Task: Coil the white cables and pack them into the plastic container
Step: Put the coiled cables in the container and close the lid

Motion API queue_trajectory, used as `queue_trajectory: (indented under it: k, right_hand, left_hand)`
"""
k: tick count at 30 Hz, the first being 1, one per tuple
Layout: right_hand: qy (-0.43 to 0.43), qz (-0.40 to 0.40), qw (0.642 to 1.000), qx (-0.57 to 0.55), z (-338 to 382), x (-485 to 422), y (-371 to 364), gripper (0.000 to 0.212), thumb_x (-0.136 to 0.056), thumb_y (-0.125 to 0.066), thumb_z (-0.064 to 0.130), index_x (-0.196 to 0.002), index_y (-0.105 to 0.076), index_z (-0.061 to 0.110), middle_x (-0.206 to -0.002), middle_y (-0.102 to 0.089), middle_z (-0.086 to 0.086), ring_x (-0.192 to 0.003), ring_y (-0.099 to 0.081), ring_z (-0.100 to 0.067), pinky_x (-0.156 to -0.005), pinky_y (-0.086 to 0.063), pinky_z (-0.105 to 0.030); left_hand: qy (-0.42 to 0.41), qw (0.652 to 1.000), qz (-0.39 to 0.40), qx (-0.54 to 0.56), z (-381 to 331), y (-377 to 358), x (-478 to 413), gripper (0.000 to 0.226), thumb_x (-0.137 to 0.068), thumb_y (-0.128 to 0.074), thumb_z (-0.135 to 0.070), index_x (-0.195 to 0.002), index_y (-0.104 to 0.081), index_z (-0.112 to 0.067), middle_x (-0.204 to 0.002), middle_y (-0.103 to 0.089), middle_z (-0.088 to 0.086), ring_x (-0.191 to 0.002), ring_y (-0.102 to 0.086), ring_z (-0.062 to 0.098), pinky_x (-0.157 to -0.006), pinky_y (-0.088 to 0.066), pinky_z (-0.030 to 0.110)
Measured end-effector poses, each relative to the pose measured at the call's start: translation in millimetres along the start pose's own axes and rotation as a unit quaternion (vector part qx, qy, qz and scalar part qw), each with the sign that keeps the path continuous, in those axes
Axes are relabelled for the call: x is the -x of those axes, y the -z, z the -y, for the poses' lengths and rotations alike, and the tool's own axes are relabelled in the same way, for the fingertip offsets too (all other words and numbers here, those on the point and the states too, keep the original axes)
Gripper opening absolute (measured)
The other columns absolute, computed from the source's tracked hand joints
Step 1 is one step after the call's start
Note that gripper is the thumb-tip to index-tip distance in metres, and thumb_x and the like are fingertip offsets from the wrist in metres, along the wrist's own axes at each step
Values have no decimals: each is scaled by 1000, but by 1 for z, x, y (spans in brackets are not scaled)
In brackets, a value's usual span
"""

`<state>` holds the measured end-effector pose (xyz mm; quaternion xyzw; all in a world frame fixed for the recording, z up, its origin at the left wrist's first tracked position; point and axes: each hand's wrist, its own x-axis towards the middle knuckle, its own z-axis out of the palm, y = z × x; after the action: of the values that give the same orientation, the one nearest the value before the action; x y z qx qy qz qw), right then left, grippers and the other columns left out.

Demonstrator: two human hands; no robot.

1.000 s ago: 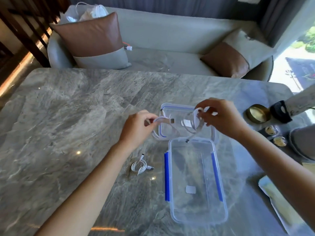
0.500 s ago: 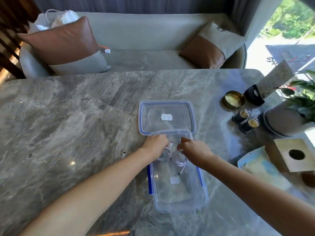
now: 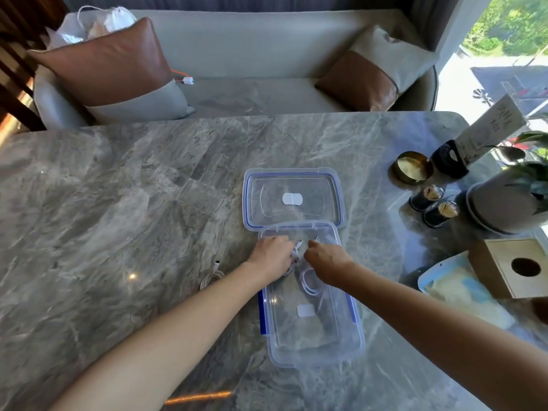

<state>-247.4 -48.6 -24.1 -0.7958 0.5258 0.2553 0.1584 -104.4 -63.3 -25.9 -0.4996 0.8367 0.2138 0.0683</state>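
I see the left hand (image 3: pixel 271 252) and right hand (image 3: pixel 324 259) both pinching a white cable (image 3: pixel 310 281) at the far end of the plastic container (image 3: pixel 314 361); a second coiled cable (image 3: pixel 212 278) lies on the tabletop (image 3: pixel 118 203), just left of it

Grey marble table (image 3: pixel 118 218), laid out for packing.
The plastic container (image 3: pixel 314 348) sits under the grip, its lid (image 3: pixel 296 185) just beyond. A coiled white cable (image 3: pixel 212 278) lies to the left. A brass dish (image 3: pixel 412 167), dark jars (image 3: pixel 439 213), a planter (image 3: pixel 501 209) and a wooden box (image 3: pixel 516 268) stand well right.
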Motion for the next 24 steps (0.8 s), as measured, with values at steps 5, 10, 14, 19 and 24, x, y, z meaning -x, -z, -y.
queue_trajectory:
  k: [5, 10, 14, 19, 24]
  right_hand:
    - [30, -131, 989, -53, 16, -18, 33, 31, -90, -46, 12, -113, -61, 24, -113, -61, -3, -98, -64, -30, -64, -43, -35]
    - [134, -169, 969, -123, 84, -37, 39, 33, -89, -44, 14, -117, -57, 26, -114, -61, -3, -94, -64, -31, -60, -39, -34]
    - [150, -68, 984, -65, 134, -58, 30, 28, -92, -45, 20, -119, -50, 16, -117, -62, -11, -103, -63, -35, -74, -47, -39]
    - [53, -25, 983, -173, 161, -79, 13, 25, -91, -45, 19, -114, -41, 9, -112, -63, -20, -101, -61, -41, -73, -42, -39]
    - [9, -7, 944, -331, 165, -81, 4, 18, -83, -57, 18, -97, -47, 16, -105, -63, -15, -88, -61, -32, -69, -46, -33]
  left_hand:
    - [62, 965, -161, 198, 27, 14, 34, 20, -84, -57, -26, -101, -66, -22, -103, -68, 2, -91, -63, 23, -72, -51, 34]
    - [234, 879, -274, 313, 88, -14, 87, 17, -78, -67, -12, -95, -68, -12, -92, -72, 8, -78, -66, 21, -70, -48, 25]
    - [370, 853, -161, 331, 123, -52, 113, 24, -78, -67, -12, -99, -63, -1, -102, -69, 20, -95, -64, 34, -85, -50, 40]
    - [432, 767, -108, 462, 118, -79, 124, 14, -87, -58, -15, -81, -64, -4, -76, -67, 19, -67, -66, 29, -71, -53, 36]
    - [446, 527, -184, 700, 103, -73, 128, 21, -90, -55, -8, -70, -56, -13, -46, -61, 1, -29, -54, 3, -33, -42, 14]
